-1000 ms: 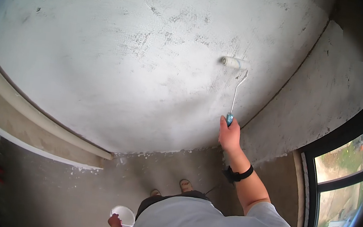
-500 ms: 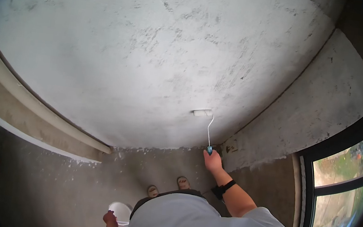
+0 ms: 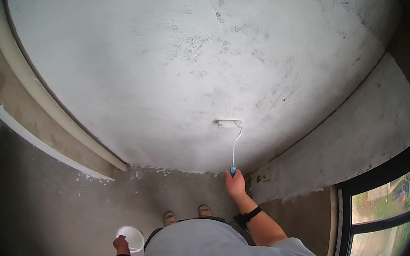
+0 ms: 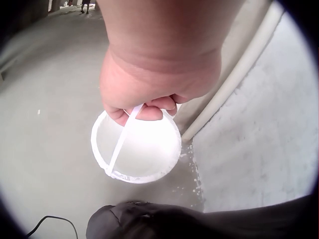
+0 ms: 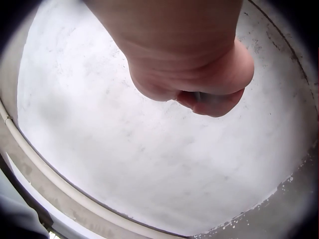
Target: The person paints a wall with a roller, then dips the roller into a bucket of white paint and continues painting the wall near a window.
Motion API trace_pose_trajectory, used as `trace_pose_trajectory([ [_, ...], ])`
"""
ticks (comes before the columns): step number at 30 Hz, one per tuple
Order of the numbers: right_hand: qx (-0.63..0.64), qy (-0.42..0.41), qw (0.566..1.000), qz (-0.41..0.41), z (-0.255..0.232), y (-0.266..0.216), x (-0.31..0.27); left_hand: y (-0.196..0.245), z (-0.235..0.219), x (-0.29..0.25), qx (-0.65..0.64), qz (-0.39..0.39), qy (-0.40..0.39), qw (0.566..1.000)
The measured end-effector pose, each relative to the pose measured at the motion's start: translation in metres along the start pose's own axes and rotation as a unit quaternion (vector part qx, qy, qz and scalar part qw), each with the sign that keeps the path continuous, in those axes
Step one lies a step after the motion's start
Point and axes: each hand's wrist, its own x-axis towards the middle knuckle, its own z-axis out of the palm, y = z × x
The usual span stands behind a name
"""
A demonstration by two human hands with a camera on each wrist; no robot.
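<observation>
My right hand (image 3: 236, 184) grips the blue handle (image 3: 232, 170) of a paint roller, thumb along it. The white roller head (image 3: 229, 124) lies against the lower part of the white-coated wall (image 3: 135, 68), which shows grey patches. In the right wrist view the fingers of my right hand (image 5: 194, 82) are curled, and the roller head is hidden. Down at my left side, my left hand (image 3: 120, 243) holds a white bucket (image 3: 136, 240). The left wrist view shows the fingers of my left hand (image 4: 154, 94) curled round the strap handle (image 4: 122, 139) above the bucket's open top (image 4: 172, 162).
A pale pipe (image 3: 64, 110) runs along the wall's left edge. White spatters dot the grey floor (image 3: 81, 215). A socket box (image 3: 263, 176) sits low on the adjoining wall, with a dark-framed window (image 3: 385, 201) at the right. A dark cable (image 4: 52, 217) lies lower left.
The roller and my right hand have moved down the wall and left from a second ago. Since half a second ago they have shifted only slightly. My left hand still holds the bucket.
</observation>
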Motion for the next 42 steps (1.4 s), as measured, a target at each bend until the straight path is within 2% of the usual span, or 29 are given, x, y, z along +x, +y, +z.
trace_pose_trajectory([
  [2,0.029,0.023,0.999,-0.018,0.004,-0.012,0.007,-0.004,-0.006,-0.005,0.126,0.114,-0.028,0.985],
  [3,0.027,0.023,0.999,-0.023,0.002,-0.023,0.010,-0.003,-0.003,0.002,-0.012,-0.044,-0.031,0.998],
  [5,0.053,0.060,0.995,-0.055,-0.009,-0.056,0.013,-0.040,0.003,0.043,0.026,-0.020,-0.014,0.999],
  [7,0.059,0.073,0.994,-0.063,-0.022,-0.087,0.024,-0.049,0.001,0.049,0.067,0.006,0.002,0.998],
  [9,0.064,0.087,0.992,-0.068,-0.038,-0.117,0.038,-0.053,-0.009,0.038,0.212,0.205,-0.073,0.953],
  [10,0.076,0.095,0.989,-0.086,-0.046,-0.132,0.044,-0.050,-0.008,0.034,0.211,0.206,-0.074,0.952],
  [11,0.087,0.102,0.986,-0.103,-0.053,-0.145,0.049,-0.046,-0.006,0.031,0.128,0.107,-0.052,0.985],
  [12,0.087,0.103,0.986,-0.102,-0.057,-0.155,0.054,-0.043,-0.006,0.029,0.043,0.006,-0.028,0.999],
  [15,0.118,0.105,0.981,-0.114,-0.066,-0.177,0.061,-0.051,-0.011,0.040,0.061,0.001,-0.045,0.997],
  [18,0.089,0.113,0.985,-0.099,-0.056,-0.181,0.058,-0.033,-0.016,0.020,0.027,-0.018,-0.043,0.999],
  [19,0.089,0.114,0.985,-0.099,-0.053,-0.178,0.056,-0.029,-0.016,0.018,0.027,-0.017,-0.044,0.999],
  [21,0.073,0.088,0.992,-0.062,-0.041,-0.165,0.049,-0.022,-0.013,0.014,-0.031,-0.064,-0.021,0.997],
  [24,0.039,0.061,0.996,-0.044,-0.027,-0.136,0.037,-0.026,-0.016,0.024,-0.019,-0.037,-0.047,0.998],
  [28,0.026,0.052,0.998,-0.034,-0.006,-0.084,0.021,-0.021,-0.013,0.032,-0.028,-0.050,-0.040,0.998],
  [30,-0.012,0.017,1.000,-0.016,-0.005,-0.063,0.011,-0.010,-0.012,0.025,0.013,-0.051,-0.029,0.998],
  [31,-0.012,0.018,1.000,-0.015,-0.005,-0.047,0.008,-0.057,-0.020,0.053,0.013,-0.051,-0.030,0.998],
  [32,-0.022,0.001,1.000,-0.001,-0.005,-0.028,0.005,-0.053,-0.018,0.055,0.262,0.118,-0.048,0.957],
  [33,-0.031,-0.021,0.999,0.010,-0.004,-0.019,0.006,-0.036,-0.007,0.072,0.486,0.272,-0.058,0.829],
  [34,-0.027,-0.032,0.999,0.007,-0.007,-0.019,0.003,-0.036,-0.011,0.074,0.487,0.265,-0.050,0.831],
  [36,-0.055,-0.027,0.998,0.007,-0.025,-0.022,-0.009,-0.031,-0.007,0.082,0.344,0.162,-0.079,0.921],
  [37,-0.075,-0.027,0.997,0.021,-0.029,-0.021,-0.011,-0.032,-0.006,0.087,0.347,0.152,-0.081,0.922],
  [38,-0.078,-0.027,0.996,0.022,-0.032,-0.020,-0.013,-0.055,-0.018,0.072,0.347,0.149,-0.084,0.922],
  [39,-0.066,-0.021,0.997,0.016,-0.034,-0.019,-0.017,-0.043,-0.015,0.065,0.375,0.165,-0.076,0.909],
  [40,-0.054,-0.015,0.998,0.010,-0.036,-0.017,-0.021,-0.011,-0.010,0.057,0.403,0.182,-0.069,0.894],
  [41,-0.056,-0.014,0.998,0.013,-0.033,-0.013,-0.024,-0.008,-0.009,0.060,0.503,0.276,-0.068,0.816],
  [42,-0.011,-0.016,1.000,0.011,-0.028,-0.009,-0.026,-0.003,-0.007,0.051,0.505,0.276,-0.071,0.815],
])
